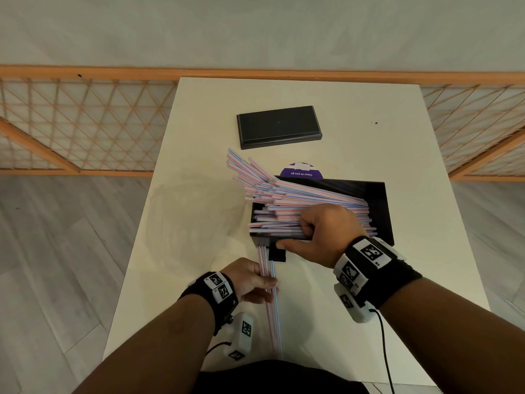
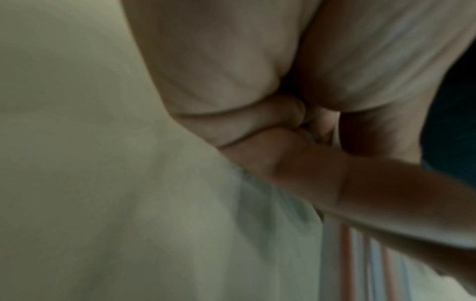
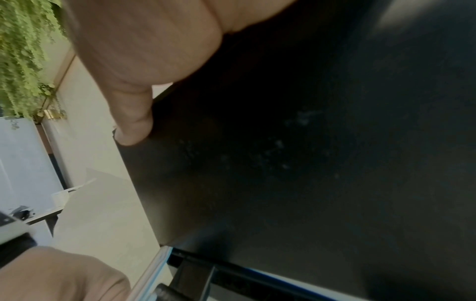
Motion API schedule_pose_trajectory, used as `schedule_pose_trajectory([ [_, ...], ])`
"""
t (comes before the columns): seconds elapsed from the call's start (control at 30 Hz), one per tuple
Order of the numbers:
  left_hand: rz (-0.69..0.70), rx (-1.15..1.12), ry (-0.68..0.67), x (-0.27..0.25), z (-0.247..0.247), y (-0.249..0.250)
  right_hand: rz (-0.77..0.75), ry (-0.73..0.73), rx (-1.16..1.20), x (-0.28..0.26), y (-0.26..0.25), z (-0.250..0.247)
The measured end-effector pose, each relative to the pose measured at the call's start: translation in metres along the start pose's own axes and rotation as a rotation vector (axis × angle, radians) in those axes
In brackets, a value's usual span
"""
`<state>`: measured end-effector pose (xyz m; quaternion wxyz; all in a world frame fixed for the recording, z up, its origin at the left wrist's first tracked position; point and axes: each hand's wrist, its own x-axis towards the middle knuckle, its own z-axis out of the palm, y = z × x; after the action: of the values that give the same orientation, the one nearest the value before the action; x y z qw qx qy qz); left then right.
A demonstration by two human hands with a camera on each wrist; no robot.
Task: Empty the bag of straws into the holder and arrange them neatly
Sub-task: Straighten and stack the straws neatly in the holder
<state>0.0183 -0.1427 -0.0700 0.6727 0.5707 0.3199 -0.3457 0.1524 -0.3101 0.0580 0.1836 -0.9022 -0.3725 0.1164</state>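
Note:
A black box-shaped straw holder [image 1: 380,206] stands on the white table [image 1: 397,155]. It holds a pile of pink-and-blue striped straws [image 1: 284,194], many of them fanning out over its left end. My right hand [image 1: 315,234] grips the holder's near wall, with the thumb [image 3: 134,122] on the outside of the holder [image 3: 283,163] and the fingers curled inside over the straws. My left hand [image 1: 255,282] pinches a few straws [image 1: 274,317] that run from the holder's near left corner toward me. In the left wrist view those straws [image 2: 360,264] lie under my fingers [image 2: 335,183].
A flat black lid [image 1: 279,127] lies at the back of the table. Behind the holder a purple round sticker [image 1: 301,169] shows. A faint clear plastic bag [image 1: 193,217] lies on the table's left part. A wooden lattice screen [image 1: 85,123] stands beyond the table.

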Motion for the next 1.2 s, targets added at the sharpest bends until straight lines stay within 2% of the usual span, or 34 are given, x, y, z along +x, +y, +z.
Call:
schedule_pose_trajectory([
  [0.37, -0.053, 0.000, -0.052, -0.005, -0.001, -0.003, -0.013, 0.021, -0.004, -0.002, -0.002, -0.003],
  [0.47, -0.062, 0.002, -0.049, -0.007, 0.001, -0.002, -0.079, 0.056, -0.004, -0.004, -0.006, -0.007],
  [0.63, 0.002, 0.000, -0.009, -0.006, 0.001, 0.008, -0.155, 0.164, 0.018, 0.000, -0.017, -0.026],
  [0.77, -0.011, -0.027, -0.015, -0.006, 0.006, 0.014, -0.177, 0.136, -0.002, 0.004, -0.023, -0.038],
  [0.93, -0.008, -0.046, -0.037, -0.004, 0.010, 0.017, -0.265, 0.154, 0.116, 0.000, -0.039, -0.053],
  [1.0, -0.014, -0.029, -0.037, -0.004, 0.010, 0.015, -0.264, 0.110, 0.159, -0.006, -0.046, -0.052],
  [1.07, -0.023, -0.001, -0.021, -0.004, 0.009, 0.013, -0.232, -0.008, 0.141, -0.014, -0.052, -0.046],
  [1.2, -0.031, -0.014, -0.010, -0.004, 0.010, 0.011, -0.049, -0.471, -0.072, -0.027, -0.047, -0.003],
])
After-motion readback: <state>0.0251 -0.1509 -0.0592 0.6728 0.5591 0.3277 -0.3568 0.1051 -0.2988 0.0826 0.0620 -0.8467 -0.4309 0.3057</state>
